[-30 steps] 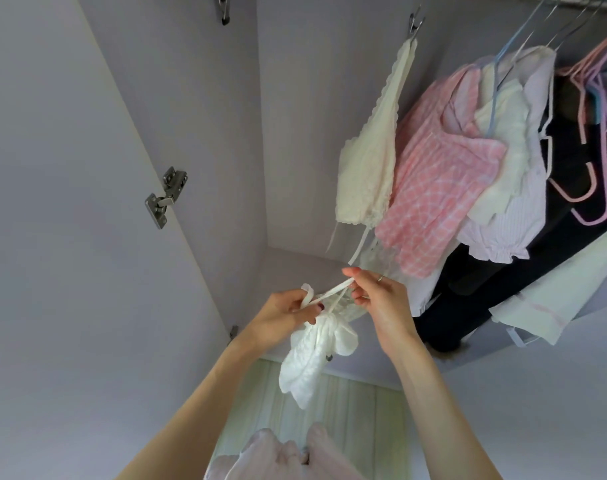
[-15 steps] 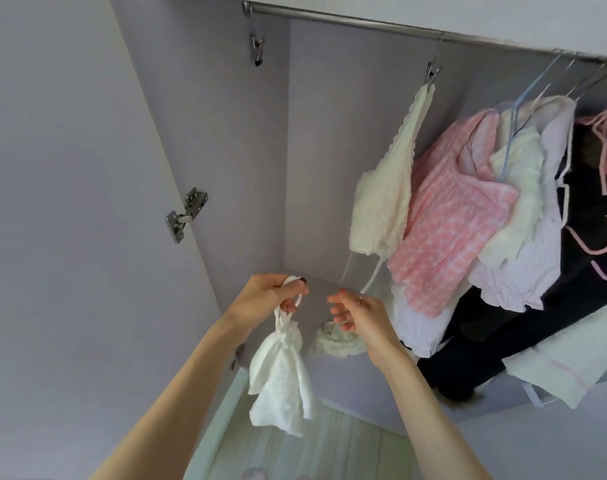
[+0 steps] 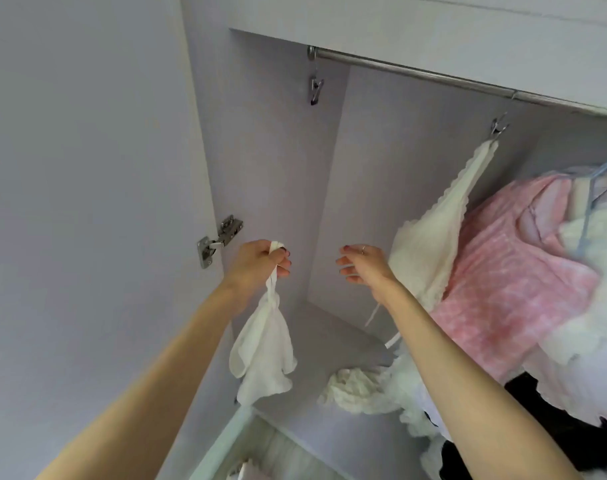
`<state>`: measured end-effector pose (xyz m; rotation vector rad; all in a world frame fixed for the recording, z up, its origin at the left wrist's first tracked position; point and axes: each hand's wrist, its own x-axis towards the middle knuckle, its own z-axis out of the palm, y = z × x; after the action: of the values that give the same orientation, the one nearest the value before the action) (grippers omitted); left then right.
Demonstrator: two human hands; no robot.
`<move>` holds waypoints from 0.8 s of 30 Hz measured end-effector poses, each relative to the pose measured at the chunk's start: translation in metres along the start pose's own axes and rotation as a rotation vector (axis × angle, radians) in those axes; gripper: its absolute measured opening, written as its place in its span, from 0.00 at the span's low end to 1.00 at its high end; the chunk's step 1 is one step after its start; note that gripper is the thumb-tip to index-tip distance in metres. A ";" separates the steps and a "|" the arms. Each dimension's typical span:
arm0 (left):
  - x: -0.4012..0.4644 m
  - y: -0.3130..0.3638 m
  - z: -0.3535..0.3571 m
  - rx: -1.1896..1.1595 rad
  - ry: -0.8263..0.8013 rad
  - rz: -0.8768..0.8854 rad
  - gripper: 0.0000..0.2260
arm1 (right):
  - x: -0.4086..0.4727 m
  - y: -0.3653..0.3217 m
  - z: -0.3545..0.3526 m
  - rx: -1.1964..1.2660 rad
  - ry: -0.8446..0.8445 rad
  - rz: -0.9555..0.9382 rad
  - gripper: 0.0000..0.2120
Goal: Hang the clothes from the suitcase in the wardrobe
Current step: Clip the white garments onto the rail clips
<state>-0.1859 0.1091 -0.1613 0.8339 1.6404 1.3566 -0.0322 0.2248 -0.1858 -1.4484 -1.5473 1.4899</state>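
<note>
**A:** What does the left hand (image 3: 260, 263) have at the open wardrobe (image 3: 281, 168)?

**B:** Its fingers (image 3: 284, 262) are curled round the bunched strap end of a small white garment (image 3: 262, 351). The cloth hangs straight down from the fist, in front of the wardrobe's left inner wall and clear of the floor of the cabinet.

**A:** And the right hand (image 3: 362, 266)?

**B:** It is raised beside the left, a gap between them, holding nothing. The fingers are loosely bent and slightly apart; a ring shows on one. A thin white strap (image 3: 373, 313) dangles just behind the wrist; whether it touches the arm, I cannot tell.

**A:** What hangs above them?

**B:** A metal rail (image 3: 416, 72) runs under the top panel. A bare metal clip hook (image 3: 316, 90) hangs near its left end, well above the left hand. Further right a second clip (image 3: 498, 128) grips the corner of a cream scalloped top (image 3: 430, 247).

**A:** Beyond that?

**B:** A pink checked garment (image 3: 509, 285) on a blue hanger (image 3: 586, 220), pressed against the cream top, then white frilled pieces (image 3: 589, 344) and dark clothing (image 3: 572, 441) lower right. A crumpled white item (image 3: 354, 389) lies on the wardrobe floor between the arms. A steel door hinge (image 3: 219, 239) sits just left of the left hand.
</note>
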 end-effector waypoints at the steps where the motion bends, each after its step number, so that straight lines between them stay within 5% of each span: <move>1: 0.011 0.004 -0.003 0.001 0.016 0.010 0.09 | 0.014 -0.013 0.004 -0.020 -0.007 -0.027 0.04; 16: 0.142 0.057 -0.019 -0.011 0.130 0.281 0.12 | 0.192 -0.184 0.066 0.181 0.031 -0.275 0.26; 24: 0.161 0.056 -0.011 -0.025 0.164 0.368 0.09 | 0.225 -0.208 0.077 -0.050 0.321 -0.490 0.09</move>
<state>-0.2667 0.2567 -0.1354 1.0712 1.6434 1.7342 -0.2301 0.4449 -0.0744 -1.1515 -1.5932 0.8929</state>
